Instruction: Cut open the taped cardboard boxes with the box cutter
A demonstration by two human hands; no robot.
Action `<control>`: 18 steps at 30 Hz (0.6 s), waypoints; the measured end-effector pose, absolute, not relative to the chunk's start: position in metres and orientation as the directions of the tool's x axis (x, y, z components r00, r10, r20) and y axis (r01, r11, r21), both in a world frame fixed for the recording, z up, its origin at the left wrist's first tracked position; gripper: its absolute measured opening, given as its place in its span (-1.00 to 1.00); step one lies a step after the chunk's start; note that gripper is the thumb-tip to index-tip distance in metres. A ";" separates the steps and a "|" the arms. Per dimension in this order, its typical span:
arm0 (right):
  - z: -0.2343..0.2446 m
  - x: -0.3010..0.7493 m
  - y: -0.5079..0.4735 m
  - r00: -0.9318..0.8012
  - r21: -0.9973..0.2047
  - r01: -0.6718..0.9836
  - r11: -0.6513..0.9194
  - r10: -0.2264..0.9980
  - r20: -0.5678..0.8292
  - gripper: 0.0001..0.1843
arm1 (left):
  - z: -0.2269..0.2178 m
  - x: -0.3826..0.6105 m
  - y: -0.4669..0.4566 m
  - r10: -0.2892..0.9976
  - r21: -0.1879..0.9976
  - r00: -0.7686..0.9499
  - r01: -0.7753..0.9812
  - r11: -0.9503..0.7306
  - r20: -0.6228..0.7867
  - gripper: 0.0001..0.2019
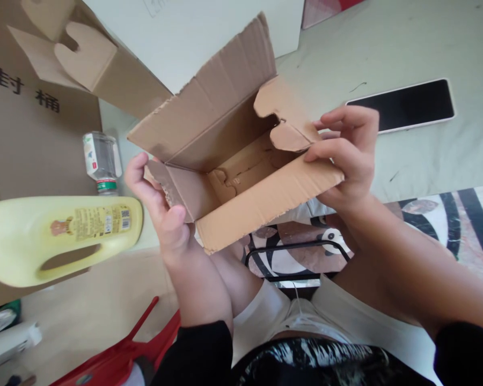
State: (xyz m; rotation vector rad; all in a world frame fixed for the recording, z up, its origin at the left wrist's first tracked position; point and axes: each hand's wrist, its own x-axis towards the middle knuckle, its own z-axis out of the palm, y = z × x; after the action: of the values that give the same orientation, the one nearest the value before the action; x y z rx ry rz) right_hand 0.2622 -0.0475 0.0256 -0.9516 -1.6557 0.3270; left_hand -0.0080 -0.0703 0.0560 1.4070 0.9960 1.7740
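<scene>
Between my hands, over my lap, I hold a small brown cardboard box [241,128], tilted with its flaps open toward me. Its inside shows no contents, though part of the far corner lies in shadow. My left hand [163,209] grips the left side flap, with the thumb near the front corner. At the right end, my right hand [348,153] pinches the side flap and the front flap by their edges. A notched, curved flap stands up close to the right fingers. Some right fingertips are hidden behind the cardboard.
A black-screened phone [410,104] lies right on the pale cloth. To the left are a clear bottle [102,161] with a green cap, a yellow jug [64,236] and larger cardboard boxes [44,139]. Behind stands a white box [209,32]; a red chair-like object [124,343] is lower left.
</scene>
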 end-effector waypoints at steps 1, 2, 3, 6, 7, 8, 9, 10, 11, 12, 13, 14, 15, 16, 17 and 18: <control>0.023 0.264 -0.045 -0.048 -0.599 0.421 0.681 0.676 0.735 -0.93 | 0.052 -0.010 -0.069 0.839 0.849 -0.208 -0.066 -0.524 0.502 -0.31; 0.020 0.266 -0.041 -0.072 -0.534 0.444 0.720 0.622 0.779 -0.89 | 0.048 -0.012 -0.067 0.829 0.834 -0.214 -0.091 -0.544 0.517 -0.31; 0.018 0.268 -0.038 -0.097 -0.471 0.472 0.745 0.575 0.813 -0.84 | 0.044 -0.013 -0.066 0.823 0.825 -0.214 -0.107 -0.555 0.526 -0.31; 0.015 0.271 -0.032 -0.134 -0.350 0.524 0.776 0.481 0.866 -0.73 | 0.038 -0.015 -0.065 0.790 0.810 -0.260 -0.049 -0.585 0.555 -0.31; 0.016 0.271 -0.032 -0.120 -0.346 0.525 0.778 0.470 0.875 -0.74 | 0.038 -0.015 -0.065 0.776 0.808 -0.281 -0.004 -0.590 0.565 -0.30; 0.018 0.270 -0.033 -0.100 -0.366 0.515 0.775 0.479 0.872 -0.78 | 0.038 -0.014 -0.065 0.769 0.812 -0.295 0.038 -0.583 0.567 -0.29; 0.019 0.269 -0.034 -0.079 -0.400 0.494 0.771 0.499 0.863 -0.84 | 0.038 -0.013 -0.065 0.769 0.817 -0.305 0.062 -0.573 0.562 -0.29; 0.021 0.267 -0.036 -0.062 -0.443 0.466 0.766 0.527 0.847 -0.89 | 0.040 -0.012 -0.065 0.771 0.822 -0.312 0.065 -0.565 0.555 -0.30; 0.022 0.266 -0.037 -0.051 -0.488 0.436 0.756 0.562 0.825 -0.92 | 0.041 -0.011 -0.066 0.777 0.829 -0.315 0.058 -0.557 0.544 -0.33; 0.023 0.265 -0.038 -0.046 -0.521 0.411 0.748 0.587 0.808 -0.92 | 0.043 -0.010 -0.067 0.784 0.836 -0.319 0.054 -0.546 0.533 -0.36; 0.023 0.264 -0.039 -0.047 -0.542 0.397 0.741 0.606 0.794 -0.91 | 0.045 -0.010 -0.068 0.787 0.843 -0.326 0.065 -0.535 0.524 -0.40; 0.023 0.264 -0.039 -0.054 -0.547 0.396 0.738 0.613 0.788 -0.91 | 0.046 -0.010 -0.068 0.782 0.845 -0.337 0.092 -0.528 0.525 -0.43; 0.022 0.265 -0.039 -0.066 -0.536 0.408 0.739 0.610 0.790 -0.91 | 0.047 -0.010 -0.069 0.776 0.846 -0.343 0.133 -0.517 0.528 -0.47; 0.021 0.266 -0.038 -0.078 -0.514 0.430 0.743 0.597 0.798 -0.91 | 0.048 -0.010 -0.070 0.775 0.846 -0.342 0.183 -0.500 0.532 -0.50; 0.019 0.268 -0.037 -0.091 -0.477 0.455 0.752 0.572 0.815 -0.88 | 0.049 -0.010 -0.071 0.772 0.843 -0.339 0.231 -0.486 0.538 -0.51; 0.017 0.269 -0.037 -0.101 -0.439 0.481 0.759 0.545 0.832 -0.84 | 0.050 -0.010 -0.071 0.769 0.838 -0.337 0.266 -0.476 0.543 -0.52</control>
State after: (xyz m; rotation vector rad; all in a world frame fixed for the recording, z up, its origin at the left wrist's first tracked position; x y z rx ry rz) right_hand 0.2691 -0.0369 0.0174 -0.8104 -1.7373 0.0660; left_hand -0.0101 -0.0710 0.0496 1.5290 1.3378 1.8701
